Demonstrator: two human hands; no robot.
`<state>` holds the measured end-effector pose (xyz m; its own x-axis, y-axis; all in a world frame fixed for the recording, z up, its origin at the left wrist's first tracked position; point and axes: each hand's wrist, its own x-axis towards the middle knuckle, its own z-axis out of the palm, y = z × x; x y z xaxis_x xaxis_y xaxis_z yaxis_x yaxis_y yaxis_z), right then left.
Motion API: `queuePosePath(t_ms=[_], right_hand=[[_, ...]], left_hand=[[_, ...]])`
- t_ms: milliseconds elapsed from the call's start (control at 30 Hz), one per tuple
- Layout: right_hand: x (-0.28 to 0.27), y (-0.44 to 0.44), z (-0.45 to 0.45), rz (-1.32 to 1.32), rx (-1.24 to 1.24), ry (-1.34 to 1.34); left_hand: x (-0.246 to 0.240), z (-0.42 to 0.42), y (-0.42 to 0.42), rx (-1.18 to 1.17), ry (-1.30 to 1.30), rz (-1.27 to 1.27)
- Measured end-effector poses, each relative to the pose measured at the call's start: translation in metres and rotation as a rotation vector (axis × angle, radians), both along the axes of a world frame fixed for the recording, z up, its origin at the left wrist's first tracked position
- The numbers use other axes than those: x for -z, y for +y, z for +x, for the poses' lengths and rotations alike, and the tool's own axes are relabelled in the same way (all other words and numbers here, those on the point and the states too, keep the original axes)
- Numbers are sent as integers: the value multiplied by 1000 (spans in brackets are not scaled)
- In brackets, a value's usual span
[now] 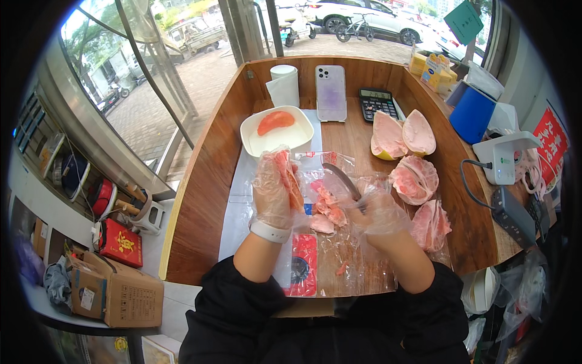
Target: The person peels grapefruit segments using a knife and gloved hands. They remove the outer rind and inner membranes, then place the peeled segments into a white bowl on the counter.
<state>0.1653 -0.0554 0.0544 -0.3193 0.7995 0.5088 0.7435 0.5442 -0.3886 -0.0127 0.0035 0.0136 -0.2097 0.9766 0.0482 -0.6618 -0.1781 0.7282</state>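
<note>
My left hand (271, 193), in a clear plastic glove, grips a pink pomelo segment (291, 182) held on edge. In my gloved right hand (379, 209) is a knife (342, 178), its curved blade pointing up and left, apart from the segment. Between my hands lies a heap of pomelo membrane scraps (328, 207). A peeled pomelo segment (276, 123) rests in the white plastic tray (277, 146) beyond my left hand. Right of my right hand are a large piece of peeled pomelo (413, 179) and a smaller pomelo piece (431, 226). Pomelo rinds (418, 132) lie behind them.
A phone (331, 93) stands upright at the back, between a paper towel roll (285, 84) and a calculator (378, 103). Raised wooden walls (200, 182) border the work surface. A white device (500, 159) and a blue container (473, 109) sit on the right ledge.
</note>
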Motion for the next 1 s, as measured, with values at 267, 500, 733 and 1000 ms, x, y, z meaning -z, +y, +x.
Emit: queuePosePath(t_ms=[267,500,733,1000], right_hand=[[-6,8,12,-631,245,30],[-1,11,14,-658,318,242],[-1,1,4,-487,26,677],[8,2,-4,238,-192,198]], left_hand=[[-4,3,-6,285,-59,36],[3,12,-14,104,318,161],[4,15,-24,28,542,224],[-5,31,-43,25,606,413]])
